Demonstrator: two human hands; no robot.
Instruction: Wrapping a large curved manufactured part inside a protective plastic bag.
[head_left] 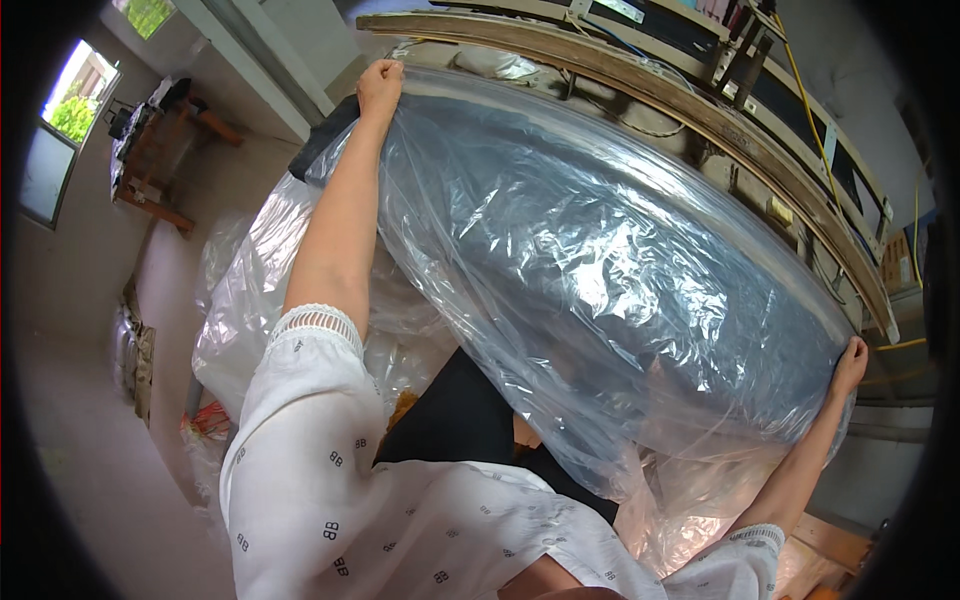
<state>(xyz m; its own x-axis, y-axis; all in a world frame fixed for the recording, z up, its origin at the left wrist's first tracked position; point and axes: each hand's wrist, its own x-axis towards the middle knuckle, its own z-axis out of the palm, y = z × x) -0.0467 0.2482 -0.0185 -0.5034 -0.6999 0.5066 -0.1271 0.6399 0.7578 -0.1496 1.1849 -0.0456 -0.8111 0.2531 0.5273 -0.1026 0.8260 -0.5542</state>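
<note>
A wide sheet of clear plastic film point(600, 250) stretches between my hands and drapes down over my lap. Its upper edge is pulled into a long band in front of the machine. My left hand point(380, 88) is closed on the film's far left corner, arm reaching straight out. At the far right, my right hand point(850, 366) pinches the other end of the same edge. Something dark shows through the film, and a dark end of it point(325, 140) sticks out beside my left forearm.
Beyond the film runs a long machine with a worn wooden bar point(650, 95), cables and a yellow hose point(805, 100). More crumpled clear plastic point(250, 290) lies to my left. A wooden bench point(150, 165) stands by the window, and red strands point(208, 420) lie on the floor.
</note>
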